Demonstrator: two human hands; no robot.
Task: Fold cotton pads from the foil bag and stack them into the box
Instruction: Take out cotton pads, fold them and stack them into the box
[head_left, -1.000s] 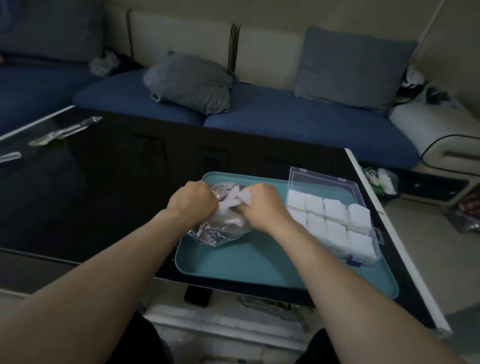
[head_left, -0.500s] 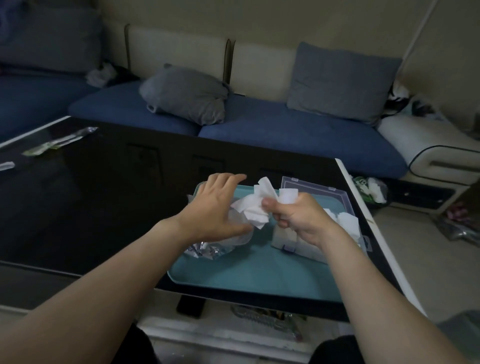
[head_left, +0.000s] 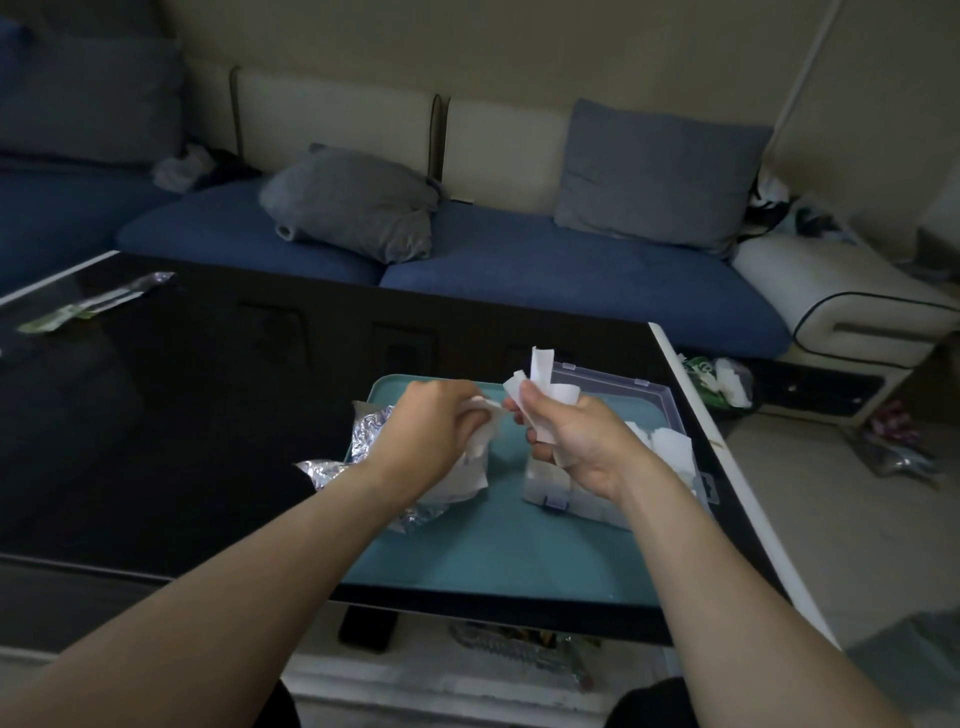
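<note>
From my feed, the blue sofa fills the back, its left end cut off by the frame edge. In front sits the black table, so dark that its surface detail is hard to make out. On it lies the teal tray, partly covered by both forearms. The clear box stands at the tray's right side with its lid up; I see white pads inside, but the right wrist hides most of them. The foil bag lies crumpled at the tray's left edge, mostly behind the left hand.

That hand is curled around a cotton pad (white sheets hang below it, count unclear). The right hand pinches a bunch of pads that stick up above its fingers, held over the tray between bag and box.
</note>
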